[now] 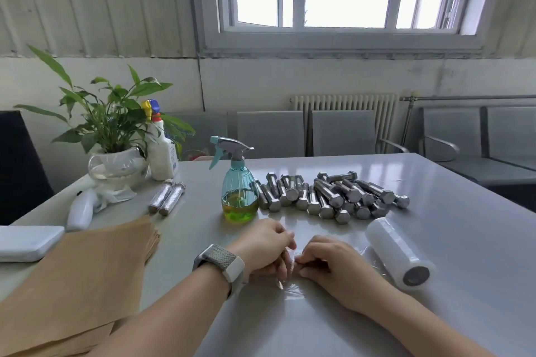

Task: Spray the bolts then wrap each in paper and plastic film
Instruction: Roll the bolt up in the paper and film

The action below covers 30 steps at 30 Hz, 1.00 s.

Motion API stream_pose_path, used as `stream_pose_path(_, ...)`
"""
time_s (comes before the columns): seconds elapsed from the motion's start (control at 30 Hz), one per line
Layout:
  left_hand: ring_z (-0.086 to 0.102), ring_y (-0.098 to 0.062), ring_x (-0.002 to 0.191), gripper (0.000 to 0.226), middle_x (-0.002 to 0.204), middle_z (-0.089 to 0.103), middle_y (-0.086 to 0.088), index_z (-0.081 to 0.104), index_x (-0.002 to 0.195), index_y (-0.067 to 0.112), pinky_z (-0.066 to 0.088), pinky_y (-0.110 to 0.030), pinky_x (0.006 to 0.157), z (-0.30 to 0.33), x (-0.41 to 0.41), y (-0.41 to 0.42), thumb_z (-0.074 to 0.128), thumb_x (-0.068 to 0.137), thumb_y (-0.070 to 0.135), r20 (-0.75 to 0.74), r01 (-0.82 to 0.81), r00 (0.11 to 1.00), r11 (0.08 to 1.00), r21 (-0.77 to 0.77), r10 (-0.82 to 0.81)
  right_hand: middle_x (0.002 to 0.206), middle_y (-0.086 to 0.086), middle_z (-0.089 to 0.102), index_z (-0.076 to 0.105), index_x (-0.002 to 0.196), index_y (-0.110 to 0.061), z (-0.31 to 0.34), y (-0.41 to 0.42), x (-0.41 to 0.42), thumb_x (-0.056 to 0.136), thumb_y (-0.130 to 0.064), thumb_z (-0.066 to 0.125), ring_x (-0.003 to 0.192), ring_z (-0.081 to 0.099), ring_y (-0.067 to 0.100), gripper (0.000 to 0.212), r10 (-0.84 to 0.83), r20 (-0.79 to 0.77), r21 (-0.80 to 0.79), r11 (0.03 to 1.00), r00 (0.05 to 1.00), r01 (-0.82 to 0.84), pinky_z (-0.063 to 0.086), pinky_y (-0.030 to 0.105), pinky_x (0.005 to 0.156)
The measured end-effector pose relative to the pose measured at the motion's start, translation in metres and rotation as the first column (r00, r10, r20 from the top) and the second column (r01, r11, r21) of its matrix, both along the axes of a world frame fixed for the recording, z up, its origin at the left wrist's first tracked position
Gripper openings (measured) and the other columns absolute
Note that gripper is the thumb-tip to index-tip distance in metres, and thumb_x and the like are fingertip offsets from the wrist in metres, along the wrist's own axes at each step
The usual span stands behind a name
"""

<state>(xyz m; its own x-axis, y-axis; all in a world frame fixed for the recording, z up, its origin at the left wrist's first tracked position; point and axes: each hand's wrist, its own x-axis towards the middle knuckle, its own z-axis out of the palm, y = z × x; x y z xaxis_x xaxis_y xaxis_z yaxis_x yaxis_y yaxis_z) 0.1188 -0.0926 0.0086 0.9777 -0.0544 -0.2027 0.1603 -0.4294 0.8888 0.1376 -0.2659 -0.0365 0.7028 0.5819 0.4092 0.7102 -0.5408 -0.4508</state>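
We see two bare forearms, no sleeves. On our left wrist, just behind the left hand (262,246), sits a watch (222,262) with a grey woven band and pale clasp.

On the tabletop (435,240) the bolts (333,195) lie in a heap at the back, the spray bottle (240,191) just left of them. The film roll (400,252) lies in front, to the right. Paper sheets (78,275) lie stacked front left, two wrapped bolts (167,197) behind them.
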Motion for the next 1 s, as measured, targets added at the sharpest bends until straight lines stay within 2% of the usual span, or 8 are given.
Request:
stream_pose_path(0.17, 0.05, -0.011, 0.037, 0.025, 0.068, 0.063, -0.001, 0.051, 0.111, 0.013, 0.029, -0.021, 0.036, -0.004, 0.0, 0.001, 0.032, 0.098, 0.002, 0.036, 0.038, 0.999, 0.999, 0.016, -0.038, 0.083, -0.017, 0.052, 0.073, 0.092, -0.02, -0.001, 0.001, 0.0, 0.084, -0.016, 0.073, 0.083, 0.052, 0.004, 0.009, -0.025, 0.01, -0.005, 1.0, 1.0, 0.025, 0.036, 0.008, 0.073)
stream_pose_path(0.27, 0.05, -0.009, 0.041, 0.031, 0.08, 0.062, -0.001, 0.051, 0.111, 0.019, 0.035, -0.022, 0.039, -0.01, 0.0, 0.003, 0.046, 0.088, -0.001, 0.076, 0.095, 0.992, 0.992, 0.079, -0.101, 0.087, -0.016, 0.056, 0.069, 0.099, -0.021, -0.002, 0.001, 0.0, 0.083, -0.016, 0.071, 0.085, 0.051, 0.002, 0.016, -0.03, 0.007, -0.014, 0.999, 1.0, 0.03, 0.035, 0.007, 0.075)
stream_pose_path(0.43, 0.056, -0.006, 0.049, 0.044, 0.092, 0.062, 0.005, 0.049, 0.106, 0.038, 0.045, -0.021, 0.045, -0.021, 0.005, 0.01, 0.067, 0.075, 0.013, 0.133, 0.168, 0.971, 0.961, 0.22, -0.2, 0.091, -0.013, 0.064, 0.053, 0.107, -0.033, 0.0, -0.001, -0.003, 0.084, -0.02, 0.072, 0.086, 0.055, 0.0, 0.032, -0.043, -0.06, 0.023, 0.999, 0.997, 0.044, 0.039, 0.009, 0.075)
stream_pose_path(0.67, 0.06, -0.009, 0.056, 0.065, 0.096, 0.059, 0.013, 0.04, 0.13, 0.035, 0.048, -0.022, 0.048, -0.02, 0.006, 0.005, 0.067, 0.075, 0.013, 0.107, 0.197, 0.961, 0.903, 0.382, -0.255, 0.1, -0.004, 0.055, 0.069, 0.118, -0.029, 0.004, -0.001, -0.003, 0.092, -0.021, 0.065, 0.097, 0.053, 0.011, 0.027, -0.002, -0.028, -0.085, 0.996, 1.0, 0.0, 0.038, 0.015, 0.084)
stream_pose_path(0.73, 0.057, -0.003, 0.061, 0.071, 0.095, 0.058, 0.017, 0.036, 0.136, 0.036, 0.045, -0.016, 0.049, -0.018, 0.007, 0.003, 0.067, 0.076, 0.014, 0.109, 0.202, 0.953, 0.858, 0.472, -0.284, 0.096, -0.007, 0.052, 0.071, 0.118, -0.03, 0.006, 0.0, -0.003, 0.092, -0.02, 0.064, 0.09, 0.052, 0.003, 0.028, 0.011, -0.039, -0.084, 0.996, 0.999, -0.015, 0.034, 0.007, 0.08)
stream_pose_path(0.83, 0.063, -0.012, 0.083, 0.077, 0.101, 0.061, 0.012, 0.03, 0.143, 0.034, 0.046, -0.018, 0.061, -0.016, 0.007, 0.0, 0.065, 0.078, 0.014, 0.108, 0.213, 0.941, 0.811, 0.545, -0.32, 0.088, -0.015, 0.051, 0.075, 0.11, -0.03, 0.008, 0.002, -0.002, 0.089, -0.017, 0.063, 0.074, 0.048, -0.008, 0.027, 0.002, -0.072, -0.04, 0.999, 0.997, -0.005, 0.033, 0.005, 0.073)
stream_pose_path(0.9, 0.063, -0.018, 0.099, 0.081, 0.113, 0.064, 0.006, 0.027, 0.146, 0.034, 0.047, -0.022, 0.069, -0.015, 0.006, -0.001, 0.066, 0.077, 0.015, 0.113, 0.212, 0.934, 0.78, 0.589, -0.339, 0.085, -0.018, 0.05, 0.075, 0.104, -0.029, 0.008, 0.006, -0.001, 0.088, -0.022, 0.064, 0.074, 0.048, -0.005, 0.021, -0.02, -0.063, -0.038, 0.999, 0.998, 0.017, 0.039, 0.013, 0.074)
stream_pose_path(1.0, 0.059, -0.015, 0.099, 0.092, 0.123, 0.06, 0.004, 0.022, 0.148, 0.037, 0.042, -0.016, 0.063, -0.015, 0.006, -0.001, 0.068, 0.071, 0.018, 0.105, 0.216, 0.932, 0.763, 0.609, -0.348, 0.096, -0.006, 0.061, 0.074, 0.099, -0.028, 0.009, 0.013, -0.002, 0.088, -0.03, 0.064, 0.083, 0.056, 0.012, 0.015, -0.051, 0.002, -0.083, 0.995, 0.999, 0.051, 0.046, 0.032, 0.077)
